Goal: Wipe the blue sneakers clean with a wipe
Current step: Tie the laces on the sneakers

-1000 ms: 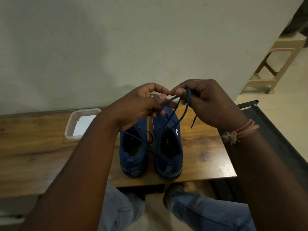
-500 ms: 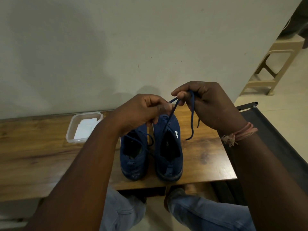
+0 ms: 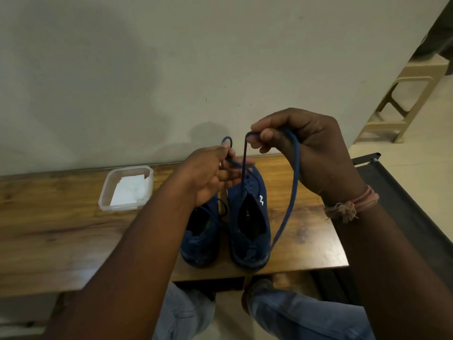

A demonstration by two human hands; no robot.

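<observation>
Two blue sneakers stand side by side, heels toward me, on the wooden table: the left sneaker and the right sneaker. My right hand is raised above the right sneaker and pinches its blue lace, which hangs in a long loop down past the heel. My left hand pinches the other end of the lace in a small loop over the toe area. White wipes lie in a clear plastic container on the table to the left.
A plain wall rises right behind the table. A beige plastic stool stands on the floor at the far right. A dark metal frame adjoins the table's right edge. My knees in jeans are under the table's front edge.
My right hand has lifted and drawn the lace out into a longer loop. My left hand has dropped lower toward the sneaker's toe, with a small loop showing above its fingers.
</observation>
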